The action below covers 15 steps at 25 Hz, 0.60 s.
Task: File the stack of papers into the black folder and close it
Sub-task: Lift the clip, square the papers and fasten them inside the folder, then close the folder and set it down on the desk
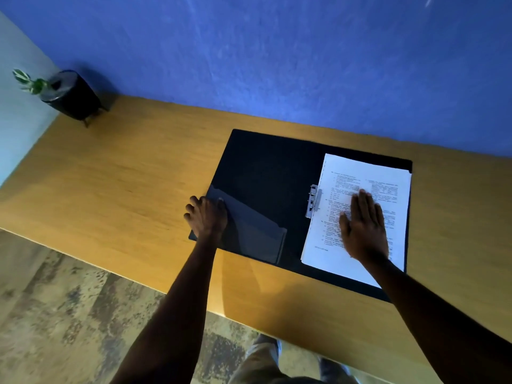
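The black folder (266, 167) lies open and flat on the wooden table (110, 184). A stack of white printed papers (368, 173) rests on its right half, beside the metal clip (314, 201) at the spine. My right hand (363, 225) lies flat on the papers, fingers spread. My left hand (206, 216) grips the left edge of the folder's left cover, thumb on top near the inner pocket (249, 231), fingers curled at the edge.
A black pot (72, 95) with a small green plant (27, 81) stands at the table's far left corner, against the blue wall. The table's near edge runs diagonally, with patterned floor and my legs below it.
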{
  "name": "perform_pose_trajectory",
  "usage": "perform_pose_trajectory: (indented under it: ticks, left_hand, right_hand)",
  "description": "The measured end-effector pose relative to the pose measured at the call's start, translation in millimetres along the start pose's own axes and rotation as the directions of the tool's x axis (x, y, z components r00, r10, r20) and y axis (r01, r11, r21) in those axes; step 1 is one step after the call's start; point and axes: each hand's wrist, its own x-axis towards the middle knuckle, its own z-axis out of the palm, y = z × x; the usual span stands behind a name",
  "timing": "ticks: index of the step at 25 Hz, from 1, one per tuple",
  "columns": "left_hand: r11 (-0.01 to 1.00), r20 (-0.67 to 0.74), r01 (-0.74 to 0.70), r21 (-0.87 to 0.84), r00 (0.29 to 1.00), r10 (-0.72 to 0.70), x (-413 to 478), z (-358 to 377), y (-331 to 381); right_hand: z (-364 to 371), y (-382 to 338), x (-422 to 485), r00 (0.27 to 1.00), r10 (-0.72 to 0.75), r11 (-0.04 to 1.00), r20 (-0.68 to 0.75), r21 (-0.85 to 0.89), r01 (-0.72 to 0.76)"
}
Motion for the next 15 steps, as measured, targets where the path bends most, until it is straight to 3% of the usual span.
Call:
perform_pose_trajectory:
  ticks: [5, 7, 11, 15]
  left_hand:
    - [0.958, 0.168, 0.173, -0.227, 0.976, -0.137, 32, -17, -14]
    - [0.936, 0.232, 0.182, -0.302, 0.966, -0.113, 45, -28, -19]
    - [0.767, 0.318, 0.134, -0.628, 0.943, 0.096, 56, -69, -21]
    - [0.52, 0.358, 0.079, -0.85, 0.811, 0.462, 30, -121, -15]
  right_hand:
    - [-1, -3, 1, 1.0, 0.018, 1.0, 0.017, 0.004, -0.018]
    - [-5, -1, 1, 0.999, 0.006, 1.0, 0.04, -0.004, -0.005]
    - [-11, 3, 3, 0.996, 0.005, 1.0, 0.088, -0.023, -0.003]
    - [-11, -2, 7, 0.987, 0.041, 0.999, 0.152, -0.005, -0.041]
